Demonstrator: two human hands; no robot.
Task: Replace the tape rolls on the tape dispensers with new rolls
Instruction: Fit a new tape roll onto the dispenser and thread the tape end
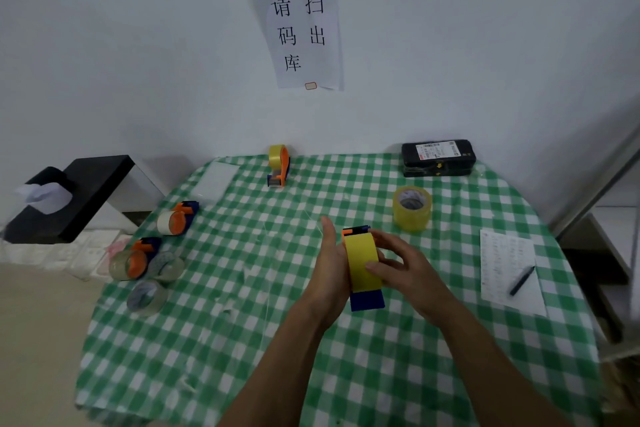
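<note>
— How far along are they, would you say?

— Partway, I'm guessing. A dispenser at the back [278, 166] is standing by the wall with a full yellow roll on it, so that one looks finished. Two more dispensers, one at the left edge [178, 217] and one nearer us [136, 258], are lying on the table [242, 340] with thin, pale rolls, so those seem to be waiting. A couple of loose clear rolls [147, 296] are lying beside them, maybe the used ones, though I can't be sure.

— And the one in hand?

— The blue dispenser [363, 267] is being held above the middle of the table, with a yellow roll [362, 260] on it. The left hand [329, 267] is pressing flat against its side, thumb pointing up. The right hand [401, 270] is wrapping its fingers over the roll's face, a closed grip on it, as if seating it or hunting for the tape's end.

— Any fresh rolls left?

— A stack of new rolls [412, 208] is sitting just beyond the right hand, untouched.
</note>
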